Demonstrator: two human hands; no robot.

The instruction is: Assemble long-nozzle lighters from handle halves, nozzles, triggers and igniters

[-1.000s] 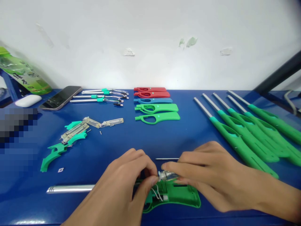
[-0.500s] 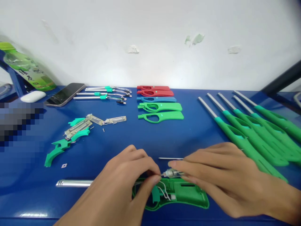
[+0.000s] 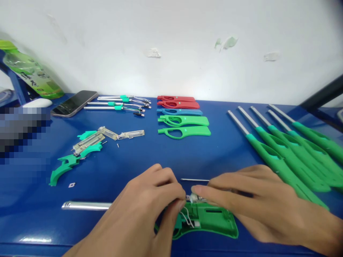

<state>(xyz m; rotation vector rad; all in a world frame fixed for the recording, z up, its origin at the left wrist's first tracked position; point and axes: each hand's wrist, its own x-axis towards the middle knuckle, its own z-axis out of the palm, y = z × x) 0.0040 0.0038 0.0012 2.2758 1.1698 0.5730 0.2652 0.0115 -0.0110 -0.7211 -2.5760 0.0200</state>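
My right hand [image 3: 257, 200] holds a clear plastic lighter fuel tank [image 3: 197, 198], valve end to the left, above the green handle half-shell [image 3: 218, 222]. Most of the tank is hidden under the fingers. My left hand [image 3: 152, 203] is closed in a pinch at the valve end. A small pale piece [image 3: 188, 197] shows by its fingertips; whether they grip it is hard to see. Inside the open shell lie white wires [image 3: 187, 218] and a teal trigger [image 3: 178, 223], partly covered by my left hand. A metal tube [image 3: 87, 206] sticks out left from behind that hand.
A thin metal rod [image 3: 194, 180] lies just beyond my hands. Long green lighters [image 3: 281, 157] rest at right. Green half-shells [image 3: 184, 132], wired tubes [image 3: 115, 107], spare tanks [image 3: 132, 134] and teal triggers [image 3: 64, 167] lie farther back. A phone [image 3: 76, 103] and bottle [image 3: 33, 75] stand far left.
My left hand has shifted slightly right, closer to the tank's valve end. The right fingers now cover more of the tank. The camera view has moved a little.
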